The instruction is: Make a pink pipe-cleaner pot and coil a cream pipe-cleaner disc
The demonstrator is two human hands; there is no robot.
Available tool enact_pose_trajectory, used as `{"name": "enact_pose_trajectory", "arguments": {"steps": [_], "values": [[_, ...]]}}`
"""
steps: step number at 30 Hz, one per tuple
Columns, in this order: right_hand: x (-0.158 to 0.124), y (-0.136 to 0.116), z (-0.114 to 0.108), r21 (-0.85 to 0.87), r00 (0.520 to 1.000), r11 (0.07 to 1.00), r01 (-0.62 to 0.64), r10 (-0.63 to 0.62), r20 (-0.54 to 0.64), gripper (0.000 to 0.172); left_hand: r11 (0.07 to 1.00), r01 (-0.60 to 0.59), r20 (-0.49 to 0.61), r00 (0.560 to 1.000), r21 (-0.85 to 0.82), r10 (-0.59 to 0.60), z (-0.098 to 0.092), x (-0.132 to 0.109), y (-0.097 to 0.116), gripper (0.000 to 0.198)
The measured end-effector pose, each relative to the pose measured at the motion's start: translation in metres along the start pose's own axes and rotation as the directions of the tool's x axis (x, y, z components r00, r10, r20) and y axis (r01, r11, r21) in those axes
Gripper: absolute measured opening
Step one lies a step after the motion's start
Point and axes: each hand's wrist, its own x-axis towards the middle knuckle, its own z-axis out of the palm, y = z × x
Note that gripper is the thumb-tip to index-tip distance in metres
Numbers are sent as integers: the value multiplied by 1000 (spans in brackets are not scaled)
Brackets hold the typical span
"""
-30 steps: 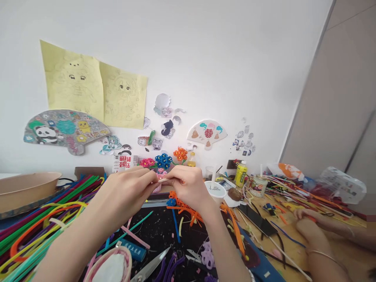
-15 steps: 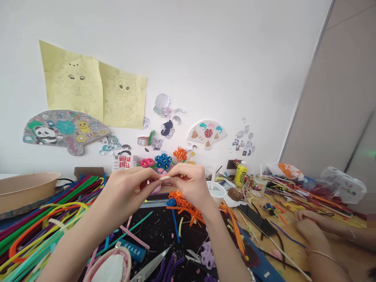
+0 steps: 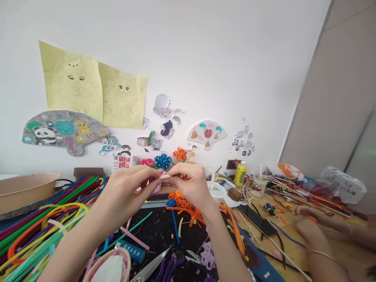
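Note:
My left hand and my right hand meet in front of me, raised over the dark work surface. Between their fingertips is a short cream-coloured strip, which looks like a piece of pipe cleaner. Thumb and index finger of each hand pinch one end of it. The fingers partly hide the strip. Beneath the right hand lies a heap of orange pipe-cleaner pieces, with a blue pipe cleaner beside it. Blue, pink and orange flowers stand behind the hands, the blue flower in the middle.
Long coloured pipe cleaners spread across the left. Scissors lie open-bladed near the front, by purple pieces. A lidded cup and a phone are right of my hands. Another person's arms rest on the table farther right.
My hands keep the same pinch on the cream strip, with hardly any movement. At the right, the other person's far hand has shifted slightly, and a bit of orange now shows beside it.

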Motion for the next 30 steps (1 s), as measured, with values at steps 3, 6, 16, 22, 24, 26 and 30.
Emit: {"name": "enact_pose_trajectory", "arguments": {"steps": [3,6,16,22,24,26,30], "values": [[0,-1,0,24,1000,999,-26,26,16,12,1000,-11,0,1000,21,11,0,-1,-1,19],[1,-3,-1,-19,998,1000,-16,17,61,11,997,-42,26,999,60,40,0,-1,-3,20],[-1,-12,-1,-210,982,970,124,-90,166,12,981,-89,93,993,171,74,-3,-2,-4,33],[0,-11,0,-222,995,974,52,-31,100,24,985,-74,122,991,153,56,1,0,-4,34],[1,-11,1,-230,997,972,45,-31,64,27,988,-66,124,991,142,49,2,0,-5,32],[1,-10,1,-241,998,969,53,-45,37,27,990,-61,115,992,126,46,2,-1,-7,29],[1,-11,3,-237,996,968,85,-90,-11,26,995,-62,62,996,76,57,2,-2,-7,25]]}}
